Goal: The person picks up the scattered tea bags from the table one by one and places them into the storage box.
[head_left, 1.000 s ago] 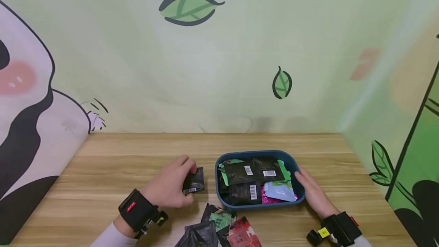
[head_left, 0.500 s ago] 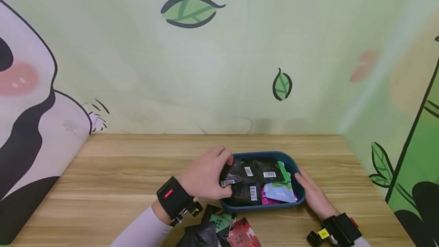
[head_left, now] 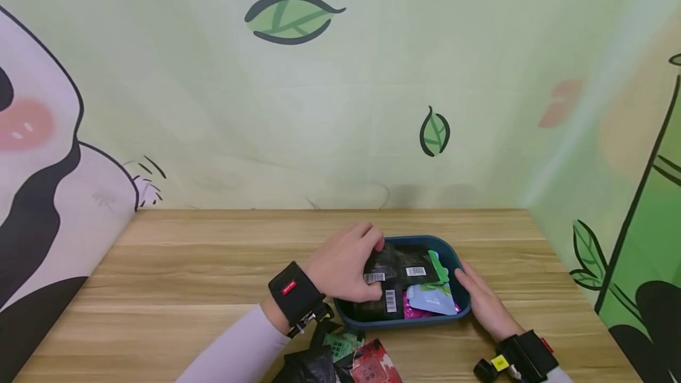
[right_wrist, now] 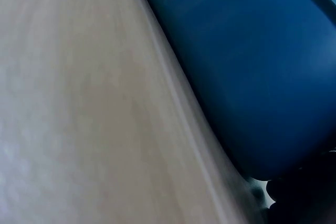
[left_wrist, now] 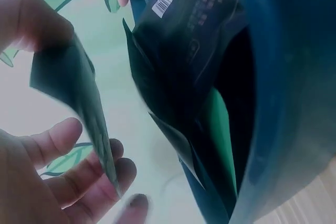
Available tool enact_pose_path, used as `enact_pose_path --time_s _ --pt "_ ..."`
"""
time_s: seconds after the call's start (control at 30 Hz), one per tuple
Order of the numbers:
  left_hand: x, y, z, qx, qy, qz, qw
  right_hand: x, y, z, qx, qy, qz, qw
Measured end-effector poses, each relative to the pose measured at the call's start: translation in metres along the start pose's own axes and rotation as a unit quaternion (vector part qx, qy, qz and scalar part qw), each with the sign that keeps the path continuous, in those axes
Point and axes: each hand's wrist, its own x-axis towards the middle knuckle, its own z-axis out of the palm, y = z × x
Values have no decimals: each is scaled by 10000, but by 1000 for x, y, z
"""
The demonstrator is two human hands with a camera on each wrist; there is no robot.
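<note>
My left hand (head_left: 346, 262) pinches a small black sachet (left_wrist: 73, 80) above the left part of a dark blue plastic box (head_left: 404, 324). In the left wrist view the sachet stands on edge between thumb and fingers, apart from the sachets in the box. Several packets fill the box: black sachets (head_left: 416, 271) with white barcode labels, a light blue packet (head_left: 432, 299), a pink one (head_left: 417, 311) and some green edges. My right hand (head_left: 489, 303) rests against the box's right side, fingers fairly straight, thumb by the rim. The right wrist view shows mostly the blue box wall (right_wrist: 247, 66).
In front of the box several loose packets overlap on the wooden table (head_left: 202, 259): a crumpled black packet (head_left: 311, 365), a black and green one (head_left: 343, 344) and a red one (head_left: 375, 365). A printed cloth wall (head_left: 340, 105) rises behind the table.
My left hand has picked the black sachet up from the table left of the box and carried it right, over the box. The right hand stays at the box's side.
</note>
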Motion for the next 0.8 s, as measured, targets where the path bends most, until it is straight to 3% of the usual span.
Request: enact_pose_path --time_s 0.17,0.33,0.6,0.8 --pt "-9 -2 -2 119 -287 -150 9994 0 -1 1 -25 -33 55 10000" --pt "-31 -6 -9 47 -412 -257 9988 -1 -3 1 -69 -43 180 9998" --pt "-88 -15 -19 34 -400 -397 9984 -1 -4 0 -130 -29 201 9997" --pt "-132 -17 -14 163 -615 -654 9958 0 -4 0 -160 -33 168 9997"
